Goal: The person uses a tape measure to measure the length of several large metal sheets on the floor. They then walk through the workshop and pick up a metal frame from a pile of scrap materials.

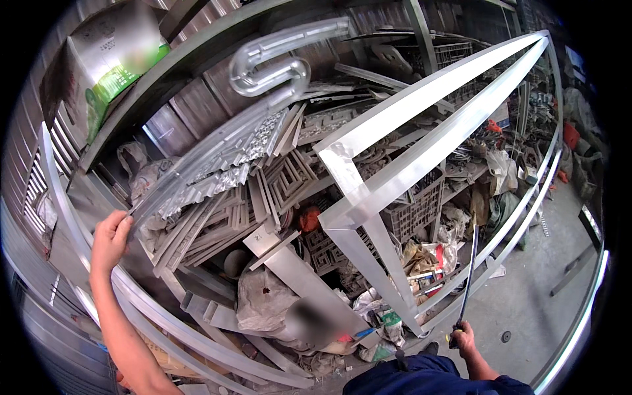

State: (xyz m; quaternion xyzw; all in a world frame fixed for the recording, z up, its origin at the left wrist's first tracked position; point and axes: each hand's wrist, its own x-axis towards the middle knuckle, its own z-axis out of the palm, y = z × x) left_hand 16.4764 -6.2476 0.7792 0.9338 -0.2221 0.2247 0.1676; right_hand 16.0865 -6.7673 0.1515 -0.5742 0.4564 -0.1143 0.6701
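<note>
My left hand [110, 238] is raised at the far left, its fingers closed on the lower end of a long grey metal strip [217, 146]. The strip slants up over a heaped rack and runs into an S-shaped bend [289, 69]. Low at the right, my right hand [464, 338] is wrapped round the black and yellow handle of a long thin dark rod [470, 280]. The rod points upward; its exact kind does not show. Left of it stands a large bright metal frame [378, 191] with curved bars meeting at a point.
Stacked metal profiles [286, 174] and grey plastic crates [413, 209] fill the rack. A printed carton [108, 66] sits on a beam at upper left. Curved metal bars [197, 345] cross the lower left. Bags and scraps [388, 329] lie near my feet beside grey floor [520, 303].
</note>
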